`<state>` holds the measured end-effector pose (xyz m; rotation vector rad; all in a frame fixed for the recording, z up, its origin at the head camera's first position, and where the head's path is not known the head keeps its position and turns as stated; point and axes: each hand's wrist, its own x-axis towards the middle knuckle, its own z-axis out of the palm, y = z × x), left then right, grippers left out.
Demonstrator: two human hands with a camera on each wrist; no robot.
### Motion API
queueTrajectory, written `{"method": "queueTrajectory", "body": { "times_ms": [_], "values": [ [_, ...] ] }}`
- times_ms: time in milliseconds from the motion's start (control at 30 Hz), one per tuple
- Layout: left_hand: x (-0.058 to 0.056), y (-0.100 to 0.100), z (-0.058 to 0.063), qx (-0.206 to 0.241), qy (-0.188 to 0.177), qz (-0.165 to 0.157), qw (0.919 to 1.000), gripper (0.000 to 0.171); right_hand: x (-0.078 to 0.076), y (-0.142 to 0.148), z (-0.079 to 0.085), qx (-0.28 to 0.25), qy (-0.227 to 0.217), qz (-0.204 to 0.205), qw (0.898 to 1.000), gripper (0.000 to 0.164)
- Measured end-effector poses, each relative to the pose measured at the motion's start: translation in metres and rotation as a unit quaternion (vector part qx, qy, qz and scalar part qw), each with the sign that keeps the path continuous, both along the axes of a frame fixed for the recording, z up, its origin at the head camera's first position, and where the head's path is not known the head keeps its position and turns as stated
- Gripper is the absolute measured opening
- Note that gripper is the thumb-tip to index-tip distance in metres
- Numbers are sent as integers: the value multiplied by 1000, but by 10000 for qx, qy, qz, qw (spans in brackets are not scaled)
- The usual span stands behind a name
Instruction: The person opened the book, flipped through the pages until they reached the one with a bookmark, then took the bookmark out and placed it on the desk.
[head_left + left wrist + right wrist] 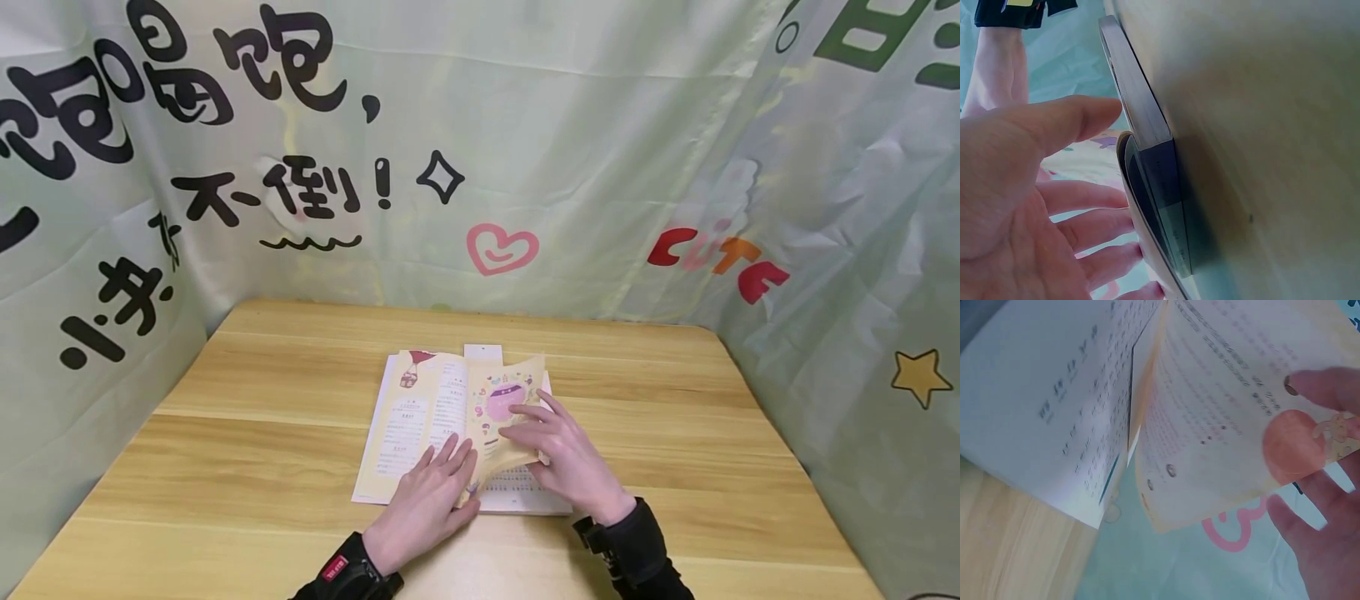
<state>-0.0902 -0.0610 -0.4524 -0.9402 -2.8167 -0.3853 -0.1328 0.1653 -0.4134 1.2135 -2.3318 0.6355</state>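
Closest are two black sleeves, one around the left wrist (348, 575) and one around the right wrist (637, 550). The left one has a small red patch (334, 568).

Next come the two hands. The left hand (429, 504) rests on the open book (397, 442), near its middle. Its fingers are spread out and not curled around anything. In the left wrist view, its thumb is beside the thick side of the book, which has a dark blue part (1159, 175).

The right hand (573, 454) is on the other side and holds one page (495, 442). The right wrist view shows its thumb on the printed side, with the other fingers on the opposite side of the paper. This page bends up from the book. On its top side is a big pink round shape (504, 405) with little pictures around it.

The book lies open in the middle of the tabletop (262, 450). Its left side has rows of small words and a red balloon picture (414, 367) at the top. Under the raised page is a white sheet (513, 498) with small print. A white piece (483, 353) sticks out past the book's far edge.

Farther back hangs a pale green cloth (570, 125). It has big black writing (307, 192), a pink heart (498, 257), the colourful word "CUTE" (735, 252) and a yellow star (922, 379).
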Motion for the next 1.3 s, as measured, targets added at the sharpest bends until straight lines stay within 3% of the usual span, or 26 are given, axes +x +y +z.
{"method": "queueTrajectory", "body": {
  "times_ms": [200,400,600,733,900,1000,1133,1300],
  "values": [
    [-1,0,0,-10,173,21,9998,61,-1,-6,-2,-477,472,-247,9974,54],
    [-1,1,0,189,329,66,9993,69,0,-12,-3,-787,352,-666,9940,51],
    [-4,1,-1,567,707,294,9955,70,4,-21,-8,-585,-674,-1000,9910,65],
    [-6,1,2,978,915,406,9902,70,9,-27,-14,-417,-1580,-788,9834,62],
    [-9,-1,10,1599,1195,581,9782,87,13,-35,-20,-310,-2319,-470,9711,57],
    [-10,-3,16,1905,1435,585,9694,94,14,-37,-23,-224,-2528,-330,9667,56],
    [-11,-7,24,2115,1911,378,9578,89,14,-39,-27,14,-2627,-105,9648,56],
    [-12,-13,30,1691,2422,360,9547,71,15,-40,-31,303,-2726,150,9615,56]
  ]
}}
